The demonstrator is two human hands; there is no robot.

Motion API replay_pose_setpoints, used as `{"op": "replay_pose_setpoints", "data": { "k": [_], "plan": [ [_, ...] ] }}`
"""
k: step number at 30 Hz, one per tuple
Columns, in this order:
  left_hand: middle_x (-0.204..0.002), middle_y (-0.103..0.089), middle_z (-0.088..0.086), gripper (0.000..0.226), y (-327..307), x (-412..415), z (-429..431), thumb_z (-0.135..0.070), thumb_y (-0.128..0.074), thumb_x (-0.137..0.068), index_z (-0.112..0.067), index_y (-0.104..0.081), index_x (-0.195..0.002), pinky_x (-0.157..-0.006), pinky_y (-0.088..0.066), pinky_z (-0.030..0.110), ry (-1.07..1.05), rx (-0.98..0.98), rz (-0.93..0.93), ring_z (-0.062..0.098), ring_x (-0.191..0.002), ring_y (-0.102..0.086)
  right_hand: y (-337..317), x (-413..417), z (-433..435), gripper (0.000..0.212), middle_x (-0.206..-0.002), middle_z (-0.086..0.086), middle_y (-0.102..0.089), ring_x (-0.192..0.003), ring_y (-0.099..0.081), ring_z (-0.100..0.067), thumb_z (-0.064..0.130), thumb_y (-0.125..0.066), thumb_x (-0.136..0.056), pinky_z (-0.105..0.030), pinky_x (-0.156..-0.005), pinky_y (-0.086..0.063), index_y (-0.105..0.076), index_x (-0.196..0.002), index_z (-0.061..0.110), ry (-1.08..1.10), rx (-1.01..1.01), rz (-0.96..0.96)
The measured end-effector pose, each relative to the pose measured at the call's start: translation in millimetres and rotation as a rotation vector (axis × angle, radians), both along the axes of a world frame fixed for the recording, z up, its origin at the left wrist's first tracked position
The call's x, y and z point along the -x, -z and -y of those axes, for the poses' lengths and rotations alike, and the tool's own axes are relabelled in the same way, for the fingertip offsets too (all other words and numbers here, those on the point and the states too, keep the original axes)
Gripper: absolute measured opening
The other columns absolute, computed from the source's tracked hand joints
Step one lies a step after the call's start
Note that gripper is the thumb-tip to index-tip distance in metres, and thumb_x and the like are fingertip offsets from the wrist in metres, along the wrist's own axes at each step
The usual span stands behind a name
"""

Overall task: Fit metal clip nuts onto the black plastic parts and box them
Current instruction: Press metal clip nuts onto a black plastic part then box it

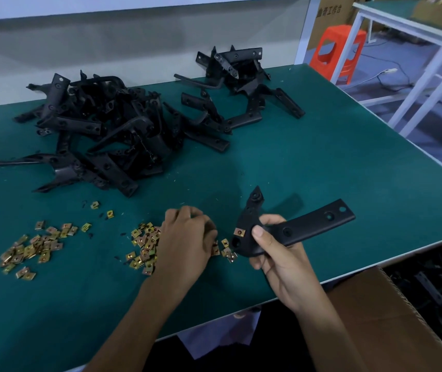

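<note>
Right hand (281,253) grips one black plastic part (303,228) at its bend, thumb laid across the top face and fingers curled underneath, holding it just above the green surface (321,146) at the near right. A fitted clip nut (240,232) already sits on the part's left edge, just beside the thumb.

Left hand (187,237) is knuckles-up with its fingers curled down into the loose clip nuts (144,245) in the near middle. The fingertips are hidden, so I cannot tell whether it has pinched one.

The part looks like stiff moulded plastic: probably light, matte and not slippery. Its long flat arm with the holes offers the safest hold, leaving the edge tabs free for nuts. The nuts look like thin sprung metal, tiny and easily dropped. They are best pinched by their flat faces, with the open mouth leading.

More parts lie in a big heap (102,138) at the far left and a smaller group (236,84) further back. A second scatter of nuts (32,251) lies at the near left. The cardboard box (391,318) stands below the near right edge.

Only a carton (330,12) at the far right shows print: Chinese characters, apparently "工作台". Nothing is legible on the parts or nuts.
</note>
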State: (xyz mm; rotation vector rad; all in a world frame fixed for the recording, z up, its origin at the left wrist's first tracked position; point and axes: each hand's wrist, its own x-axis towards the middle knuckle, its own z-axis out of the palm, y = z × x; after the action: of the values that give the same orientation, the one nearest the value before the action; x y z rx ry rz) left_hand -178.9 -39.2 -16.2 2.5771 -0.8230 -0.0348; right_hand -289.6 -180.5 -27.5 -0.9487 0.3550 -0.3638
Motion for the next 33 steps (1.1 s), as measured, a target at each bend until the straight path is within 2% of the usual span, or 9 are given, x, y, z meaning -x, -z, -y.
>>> {"op": "replay_pose_setpoints", "data": {
  "k": [4, 8, 11, 13, 15, 20, 23, 28, 33],
  "plan": [
    [-0.116, -0.059, -0.002, 0.022, 3, -4, -1, -0.041, -0.066, -0.093, -0.026, -0.070, -0.109, -0.095, -0.036, 0.034, -0.071, 0.001, 0.016, 0.022, -0.113, -0.040, -1, 0, 3, 0.013, -0.075, -0.004, -0.068, -0.057, -0.057, -0.010, 0.020, -0.072, -0.078, -0.022, -0.044, -0.042, -0.074, -0.082, 0.033, -0.005, -0.034, -0.005],
    [-0.115, -0.056, -0.003, 0.016, 1, -10, -4, -0.041, -0.066, -0.093, -0.026, -0.070, -0.100, -0.097, -0.033, 0.032, -0.081, -0.028, -0.035, 0.022, -0.113, -0.036, -2, 0, 4, 0.013, -0.077, -0.008, -0.066, -0.057, -0.057, -0.012, 0.020, -0.074, -0.076, -0.022, -0.043, -0.042, -0.070, -0.088, 0.025, -0.027, -0.045, -0.011],
    [-0.099, -0.058, -0.015, 0.008, -4, -10, -1, -0.036, -0.064, -0.095, -0.028, -0.063, -0.098, -0.083, -0.037, 0.026, -0.063, 0.109, -0.093, 0.014, -0.104, -0.049, -2, 1, 4, 0.024, -0.077, -0.010, -0.065, -0.056, -0.058, -0.013, 0.019, -0.073, -0.076, -0.023, -0.043, -0.043, -0.061, -0.097, 0.016, -0.032, -0.051, -0.020],
    [-0.088, -0.064, -0.018, 0.005, -11, -6, 2, -0.038, -0.063, -0.096, -0.035, -0.061, -0.099, -0.068, -0.041, 0.014, -0.080, 0.304, -0.275, 0.000, -0.091, -0.059, -1, 3, 5, 0.022, -0.078, -0.012, -0.067, -0.056, -0.059, -0.013, 0.019, -0.070, -0.081, -0.022, -0.042, -0.043, -0.059, -0.100, 0.013, -0.055, -0.031, -0.009],
    [-0.089, -0.071, -0.019, 0.007, -18, 0, 6, -0.036, -0.064, -0.096, -0.040, -0.068, -0.100, -0.067, -0.045, 0.006, -0.069, 0.513, -0.489, -0.009, -0.088, -0.063, -2, 3, 4, 0.020, -0.077, -0.013, -0.069, -0.055, -0.060, -0.013, 0.024, -0.072, -0.085, -0.022, -0.041, -0.042, -0.060, -0.097, 0.013, -0.079, -0.005, 0.009],
    [-0.082, -0.073, -0.005, 0.007, -31, 19, 17, -0.030, -0.076, -0.080, -0.026, -0.079, -0.084, -0.069, -0.050, 0.019, -0.065, 0.937, -0.952, 0.004, -0.075, -0.063, -3, 2, 4, 0.031, -0.068, -0.005, -0.065, -0.051, -0.055, -0.009, 0.046, -0.086, -0.076, -0.020, -0.041, -0.040, -0.070, -0.087, 0.022, -0.119, 0.029, 0.058],
    [-0.071, -0.063, -0.008, 0.015, -32, 21, 17, -0.034, -0.076, -0.071, -0.024, -0.079, -0.081, -0.063, -0.042, 0.020, -0.089, 1.037, -1.139, 0.004, -0.062, -0.051, -1, 3, 5, 0.038, -0.067, -0.005, -0.063, -0.050, -0.054, -0.009, 0.050, -0.088, -0.071, -0.020, -0.040, -0.039, -0.069, -0.087, 0.021, -0.117, 0.029, 0.057],
    [-0.081, -0.067, 0.003, 0.012, -31, 21, 12, -0.026, -0.066, -0.084, -0.016, -0.073, -0.087, -0.064, -0.053, 0.020, -0.066, 1.087, -1.195, 0.010, -0.071, -0.062, -1, 3, 5, 0.028, -0.065, -0.004, -0.062, -0.046, -0.050, -0.009, 0.043, -0.080, -0.082, -0.020, -0.039, -0.037, -0.068, -0.087, 0.018, -0.123, 0.032, 0.070],
    [-0.092, -0.073, 0.010, 0.017, -31, 21, 9, -0.010, -0.071, -0.079, -0.015, -0.071, -0.096, -0.070, -0.055, 0.022, -0.021, 1.061, -1.118, 0.017, -0.080, -0.069, -1, 4, 4, 0.030, -0.056, 0.000, -0.058, -0.040, -0.044, -0.007, 0.039, -0.073, -0.083, -0.019, -0.037, -0.035, -0.061, -0.089, 0.013, -0.111, 0.020, 0.042]
  ]
}}
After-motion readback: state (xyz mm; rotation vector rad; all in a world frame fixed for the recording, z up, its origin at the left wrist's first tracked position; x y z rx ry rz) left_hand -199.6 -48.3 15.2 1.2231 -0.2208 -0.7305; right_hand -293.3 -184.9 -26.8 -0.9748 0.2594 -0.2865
